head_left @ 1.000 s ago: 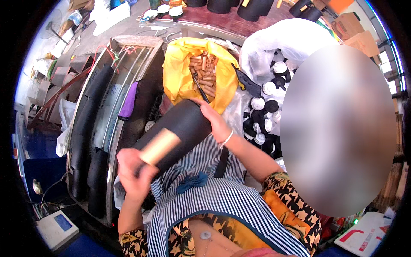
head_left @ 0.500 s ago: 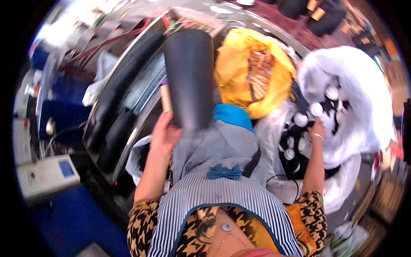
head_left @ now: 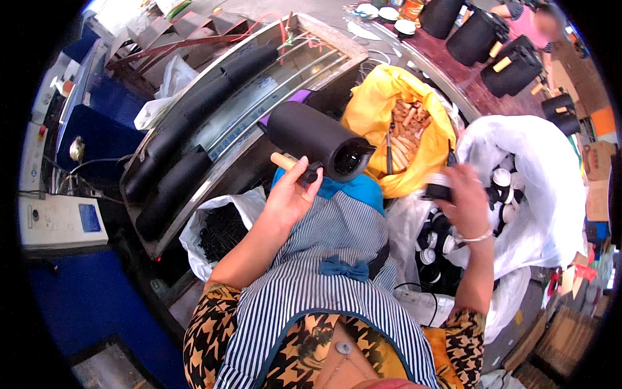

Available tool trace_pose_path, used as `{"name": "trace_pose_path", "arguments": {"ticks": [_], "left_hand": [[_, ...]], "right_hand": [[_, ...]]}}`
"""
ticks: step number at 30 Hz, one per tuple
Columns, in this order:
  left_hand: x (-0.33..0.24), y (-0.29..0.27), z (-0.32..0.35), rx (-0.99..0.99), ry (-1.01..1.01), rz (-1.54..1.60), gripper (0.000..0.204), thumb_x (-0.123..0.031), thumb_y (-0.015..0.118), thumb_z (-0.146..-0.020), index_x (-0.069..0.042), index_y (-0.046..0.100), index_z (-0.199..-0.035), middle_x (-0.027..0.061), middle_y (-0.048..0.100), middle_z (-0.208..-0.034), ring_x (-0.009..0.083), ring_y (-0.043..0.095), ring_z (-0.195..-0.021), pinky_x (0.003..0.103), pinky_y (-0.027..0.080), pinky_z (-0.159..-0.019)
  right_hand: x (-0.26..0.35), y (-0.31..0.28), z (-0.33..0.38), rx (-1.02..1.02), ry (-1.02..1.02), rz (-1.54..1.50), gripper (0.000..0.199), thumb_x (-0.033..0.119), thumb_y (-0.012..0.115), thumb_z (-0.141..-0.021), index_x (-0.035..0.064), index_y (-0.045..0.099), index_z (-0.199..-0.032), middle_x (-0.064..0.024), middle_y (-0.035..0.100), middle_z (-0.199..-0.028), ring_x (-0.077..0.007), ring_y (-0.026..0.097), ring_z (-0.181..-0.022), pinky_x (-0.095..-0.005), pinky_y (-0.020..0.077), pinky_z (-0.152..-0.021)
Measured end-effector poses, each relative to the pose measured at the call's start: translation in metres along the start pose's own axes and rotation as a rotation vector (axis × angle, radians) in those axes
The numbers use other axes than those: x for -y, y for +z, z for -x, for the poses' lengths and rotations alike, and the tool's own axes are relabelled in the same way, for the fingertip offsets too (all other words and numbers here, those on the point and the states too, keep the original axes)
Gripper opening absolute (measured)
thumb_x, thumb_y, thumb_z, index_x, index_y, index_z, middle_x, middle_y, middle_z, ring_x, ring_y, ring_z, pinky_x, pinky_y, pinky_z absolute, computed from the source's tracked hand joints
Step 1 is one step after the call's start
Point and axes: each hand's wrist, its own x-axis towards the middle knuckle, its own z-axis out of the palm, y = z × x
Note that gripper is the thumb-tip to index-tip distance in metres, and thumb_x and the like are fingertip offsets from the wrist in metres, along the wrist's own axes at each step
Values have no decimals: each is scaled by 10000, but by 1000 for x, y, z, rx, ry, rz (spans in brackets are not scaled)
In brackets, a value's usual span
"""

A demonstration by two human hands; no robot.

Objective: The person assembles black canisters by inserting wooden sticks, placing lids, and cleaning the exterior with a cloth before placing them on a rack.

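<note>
A black jug (head_left: 310,135) lies tilted above my lap, its open spouted mouth turned to the right and toward me. My left hand (head_left: 289,194) is closed on the jug's light wooden handle (head_left: 287,162), near the black joint by the mouth. To the right, my right hand (head_left: 468,202) grips a black lid with a white top (head_left: 438,187), apart from the jug; that hand is somewhat blurred. Below and beside it a white plastic sack (head_left: 541,152) holds several more black-and-white lids (head_left: 502,177).
A yellow bag (head_left: 363,117) of wooden handles stands ahead. On the left is a metal-framed trough (head_left: 188,223) with black cylinders. Near it sits a white bag (head_left: 194,240) of small black parts. More black jugs (head_left: 512,68) stand on a reddish table; a co-worker in pink (head_left: 525,24) is beyond.
The jug has swung from upright to tilted, its mouth now toward the right. My right hand has risen out of the sack with a lid and moved left.
</note>
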Motion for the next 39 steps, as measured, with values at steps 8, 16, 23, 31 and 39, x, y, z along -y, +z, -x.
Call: {"name": "trace_pose_path", "arguments": {"ticks": [8, 16, 23, 31, 39], "left_hand": [[8, 2, 26, 47, -70, 187, 200, -58, 700, -860, -8, 576, -1009, 107, 588, -1058, 236, 618, -955, 318, 597, -839], [3, 11, 33, 89, 55, 259, 213, -43, 691, -867, 14, 532, -996, 87, 536, -988, 203, 603, -905, 325, 585, -870], [-14, 15, 43, 93, -2, 162, 204, -72, 694, -874, 9, 540, -981, 95, 569, -958, 196, 597, -897, 310, 579, -866], [-17, 14, 35, 25, -33, 184, 222, -43, 715, -845, 19, 549, -978, 111, 556, -1000, 219, 609, -896, 305, 600, -809], [-7, 18, 21, 43, 44, 216, 244, -39, 714, -844, 18, 537, -1001, 106, 542, -1004, 214, 594, -916, 307, 587, -851]], "right_hand": [[107, 21, -95, -169, -503, 14, 636, 242, 743, -679, 101, 558, -1272, -94, 558, -1165, -275, 571, -962, -380, 484, -822], [135, 72, -81, -287, -150, -117, 906, 372, 790, -671, -2, 383, -1388, -208, 525, -1207, -364, 582, -1012, -399, 505, -801], [121, 28, -104, -192, -794, 451, 536, 93, 605, -790, 261, 542, -1296, -138, 515, -1278, -298, 548, -1107, -372, 511, -884], [118, 35, -114, -173, -877, 410, 619, 56, 614, -777, 292, 518, -1341, -118, 475, -1311, -301, 541, -1108, -353, 520, -895], [138, 69, -103, -264, -229, -150, 843, 377, 716, -783, 39, 329, -1451, -190, 444, -1353, -351, 561, -1127, -363, 521, -860]]}}
